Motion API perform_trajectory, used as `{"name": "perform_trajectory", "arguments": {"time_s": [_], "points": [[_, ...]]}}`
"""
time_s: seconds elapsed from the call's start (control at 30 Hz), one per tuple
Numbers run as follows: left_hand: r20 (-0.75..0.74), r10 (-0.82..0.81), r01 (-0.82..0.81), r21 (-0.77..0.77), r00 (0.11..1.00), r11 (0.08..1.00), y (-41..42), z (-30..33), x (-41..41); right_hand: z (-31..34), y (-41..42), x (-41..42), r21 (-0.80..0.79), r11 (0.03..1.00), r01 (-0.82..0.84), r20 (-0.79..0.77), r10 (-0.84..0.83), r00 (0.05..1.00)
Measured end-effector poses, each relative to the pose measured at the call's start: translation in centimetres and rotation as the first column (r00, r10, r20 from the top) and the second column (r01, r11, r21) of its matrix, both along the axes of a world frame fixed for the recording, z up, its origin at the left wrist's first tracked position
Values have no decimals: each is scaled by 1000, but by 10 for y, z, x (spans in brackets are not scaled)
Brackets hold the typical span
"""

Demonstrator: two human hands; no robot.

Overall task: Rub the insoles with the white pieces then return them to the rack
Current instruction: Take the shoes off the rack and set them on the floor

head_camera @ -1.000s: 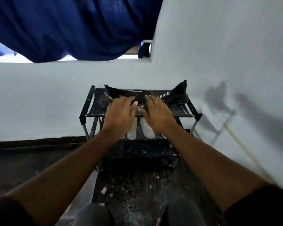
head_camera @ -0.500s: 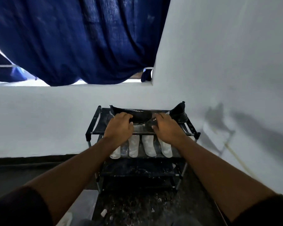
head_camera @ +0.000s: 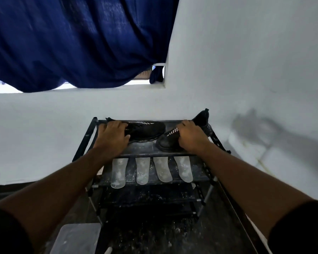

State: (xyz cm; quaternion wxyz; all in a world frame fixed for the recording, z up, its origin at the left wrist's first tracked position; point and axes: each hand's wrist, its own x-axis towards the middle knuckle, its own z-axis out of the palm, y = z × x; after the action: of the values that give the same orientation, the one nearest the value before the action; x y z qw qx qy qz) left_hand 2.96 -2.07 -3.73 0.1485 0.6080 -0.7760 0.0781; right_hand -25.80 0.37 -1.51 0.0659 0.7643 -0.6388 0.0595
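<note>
4 insoles (head_camera: 142, 171) are laid side by side on the rack's (head_camera: 86, 136) 2nd shelf, dusted white. On the top shelf, the left hand (head_camera: 112, 138) is curled over the left shoe (head_camera: 145, 131); the right hand (head_camera: 190, 137) grips the right shoe (head_camera: 168, 142). The rubbing step is judged done; next, both shoes are to be released squarely.

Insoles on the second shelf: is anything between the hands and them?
Yes. Both hands are on the top shelf, the left hand on one shoe, the right hand on the other. That shelf covers the far ends of the four insoles; their near ends are exposed.
</note>
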Motion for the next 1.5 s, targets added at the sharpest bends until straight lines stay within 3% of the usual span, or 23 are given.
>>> {"name": "perform_trajectory", "arguments": {"time_s": [0.2, 0.4, 0.5, 0.63, 0.77, 1.0, 1.1, 1.3, 1.5], "points": [[233, 27, -20, -31, 972, 999, -27, -10, 15, -9, -20, -19, 14, 999, 47, -161, -44, 986], [492, -6, 10, -5, 870, 1000, -29, 11, 29, 5, -33, -39, 120, 986, 116, -311, -74, 948], [429, -44, 52, -8, 902, 999, -30, 12, 24, 10, -34, -44, 144, 983, 109, -419, -39, 907], [416, -77, 133, -108, 906, 985, -29, 5, 16, 4, -38, -49, 19, 1000, -7, -420, 14, 908], [317, -124, 158, -84, 940, 984, -22, 20, -8, 1, -36, -49, -44, 994, -98, -348, 77, 934], [96, -72, 79, -75, 993, 994, 14, 55, -57, 27, 5, -38, -120, 990, -77, -125, 62, 990], [1, -95, 95, -83, 995, 992, 39, 68, -83, 41, 29, -18, -119, 993, -17, -66, 9, 998], [16, -223, 223, -26, 975, 974, 105, 82, -150, 59, 92, -15, -136, 981, 136, 103, -123, 987], [8, -395, 395, -13, 919, 918, 168, 74, -211, 56, 170, -54, -174, 944, 282, 169, -254, 952]]}}
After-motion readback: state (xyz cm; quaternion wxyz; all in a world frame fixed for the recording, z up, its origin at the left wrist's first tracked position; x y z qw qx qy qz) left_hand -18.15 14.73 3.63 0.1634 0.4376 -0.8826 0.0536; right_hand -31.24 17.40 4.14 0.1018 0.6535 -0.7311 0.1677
